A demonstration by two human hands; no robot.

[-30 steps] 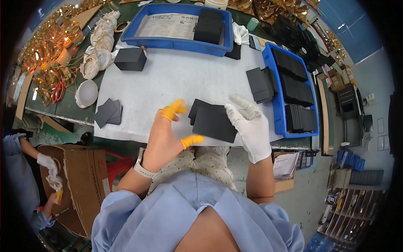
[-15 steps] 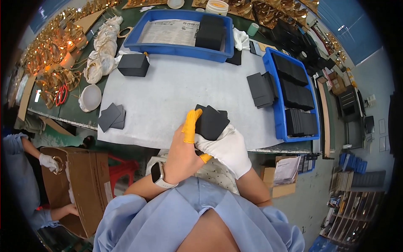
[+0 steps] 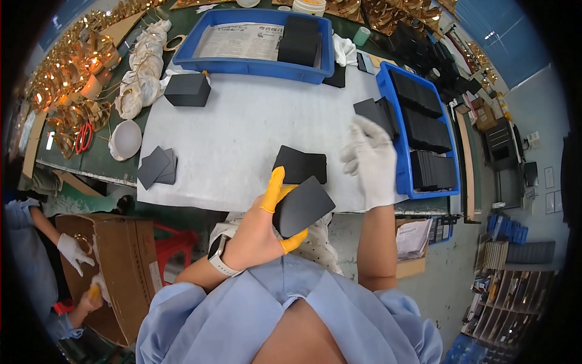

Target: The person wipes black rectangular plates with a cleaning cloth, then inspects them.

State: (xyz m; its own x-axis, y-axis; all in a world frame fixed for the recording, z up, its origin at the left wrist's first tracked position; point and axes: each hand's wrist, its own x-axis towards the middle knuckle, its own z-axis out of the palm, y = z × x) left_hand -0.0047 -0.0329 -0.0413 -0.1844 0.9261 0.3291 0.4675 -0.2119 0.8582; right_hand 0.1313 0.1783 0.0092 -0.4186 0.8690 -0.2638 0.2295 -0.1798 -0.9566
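Note:
My left hand (image 3: 257, 227), with yellow finger covers on some fingers and a watch on its wrist, grips a flat black rectangular plate (image 3: 306, 206) by its edges. Whether more than one plate is in that grip I cannot tell. Just beyond it, several black plates (image 3: 303, 165) lie loosely fanned at the near part of the white table cover. Off to the right, my right hand (image 3: 371, 164) in a white glove is raised over the cover with fingers apart and nothing visible in them. It is nearest to some leaning black plates (image 3: 368, 109) beside the right tray.
At the right stands a blue tray (image 3: 383, 85) of black plates; another blue tray (image 3: 248, 68) sits at the back. A black stack (image 3: 188, 91) and a small pile (image 3: 157, 167) are on the left. A co-worker's gloved hand (image 3: 74, 253) is by a cardboard box (image 3: 133, 273).
My right hand has left the black plates and moved right, toward the right tray. My left hand now holds a plate alone, tilted, apart from the fanned plates. The co-worker's hands have moved.

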